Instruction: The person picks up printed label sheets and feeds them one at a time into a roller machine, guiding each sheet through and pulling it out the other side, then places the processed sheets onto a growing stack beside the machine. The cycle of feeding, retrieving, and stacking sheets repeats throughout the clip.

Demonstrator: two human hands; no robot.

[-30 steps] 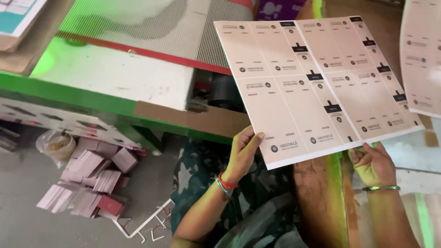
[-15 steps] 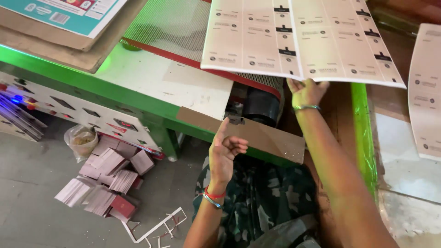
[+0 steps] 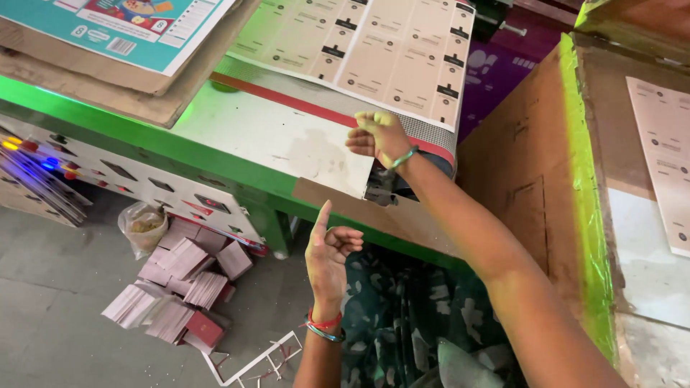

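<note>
Head view: right hand [image 3: 379, 136], arm stretched forward over the green-edged table [image 3: 273, 136], fingers curled loosely at the near edge of the printed card sheet [image 3: 374, 54], touching or just short of it, grip not discernible. Left hand [image 3: 329, 251] raised at lap level, empty, palm turned inward, index finger up, other fingers half bent, red and blue bangles at the wrist. Sheet lying flat on the machine bed; loose stacks of cut cards [image 3: 176, 287] on the floor, lower left.
</note>
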